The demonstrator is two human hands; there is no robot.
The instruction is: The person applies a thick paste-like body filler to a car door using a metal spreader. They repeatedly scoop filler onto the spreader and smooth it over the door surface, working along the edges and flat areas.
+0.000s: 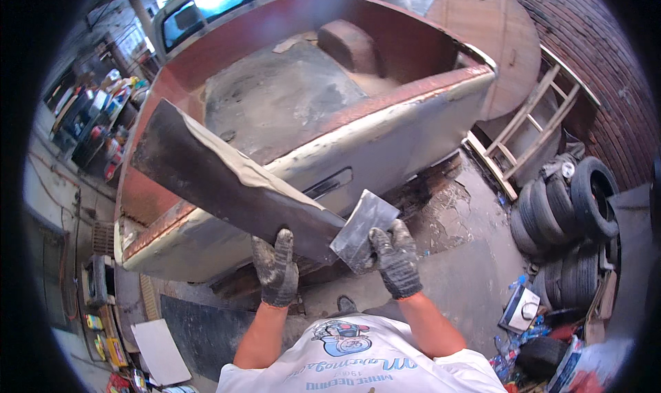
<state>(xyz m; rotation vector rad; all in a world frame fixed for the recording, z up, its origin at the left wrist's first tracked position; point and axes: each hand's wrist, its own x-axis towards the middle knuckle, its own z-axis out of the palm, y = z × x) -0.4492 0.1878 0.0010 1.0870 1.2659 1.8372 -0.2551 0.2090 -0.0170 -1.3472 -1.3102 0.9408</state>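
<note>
The left hand point(277, 272) and the right hand point(397, 262) both wear dark, dirty gloves, near the middle of the frame. The left hand is closed on the low edge of a long dark board point(220, 179). I cannot see well how its fingers sit behind it. The board runs slanting from the upper left down to the middle, with some pale stuff point(244, 167) along its top edge. The right hand pinches a flat grey plate point(365, 229), just right of the middle, over the board's right end. I cannot tell if the two touch.

Behind them, an old truck bed point(396, 114) fills the top of the frame. Tires point(540, 217) are piled at the right, below a wooden ladder point(535, 123).

The step in hand looks like holding and lining up the two flat pieces. I think the next move calls for a firm left hand and a gentle, steady right one
</note>
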